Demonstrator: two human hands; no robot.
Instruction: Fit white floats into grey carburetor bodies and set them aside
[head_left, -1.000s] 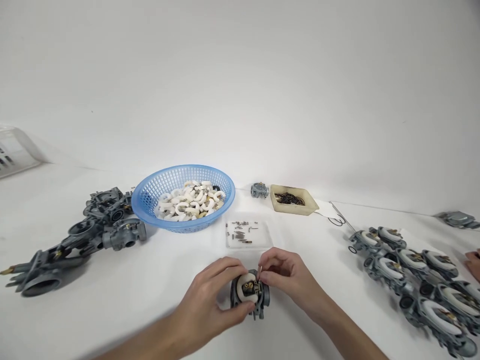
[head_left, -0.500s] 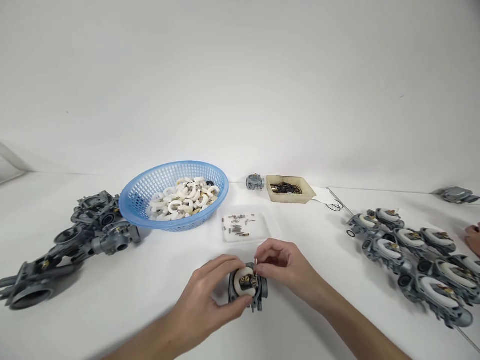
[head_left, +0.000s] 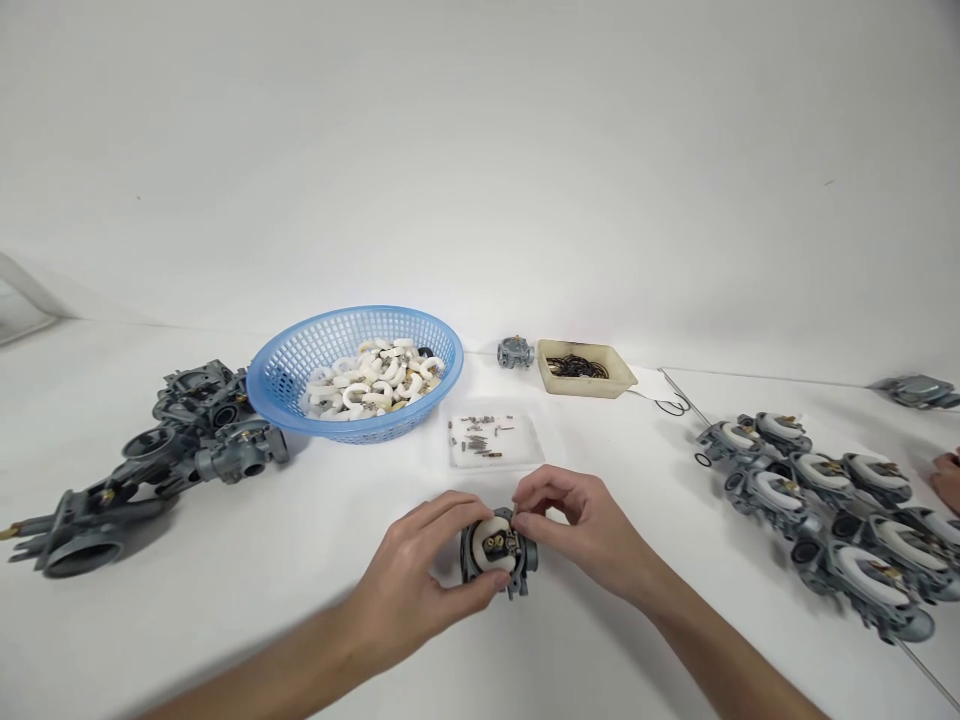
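Note:
A grey carburetor body (head_left: 531,556) lies on the white table, its open side up, with a white ring-shaped float (head_left: 480,548) in it. My left hand (head_left: 427,570) grips the body and float from the left, thumb at the near side and fingers at the far side. At the upper right edge of the body, my right hand (head_left: 577,520) is closed in a pinch on a small thin pin (head_left: 514,512), mostly hidden by the fingertips. Beyond the hands is a clear tray (head_left: 517,450) of tiny metal parts.
A blue basket (head_left: 259,385) of white floats stands back left, beside several carburetors (head_left: 240,452). Behind are one small carburetor (head_left: 515,351) and a tray (head_left: 589,386) of black rings. Several float-fitted carburetors (head_left: 780,495) lie right, near another person's hand (head_left: 946,480).
The view has shifted slightly. My right fingertips and the pin are lower against the carburetor's edge, with less of the pin showing. My left hand keeps its grip.

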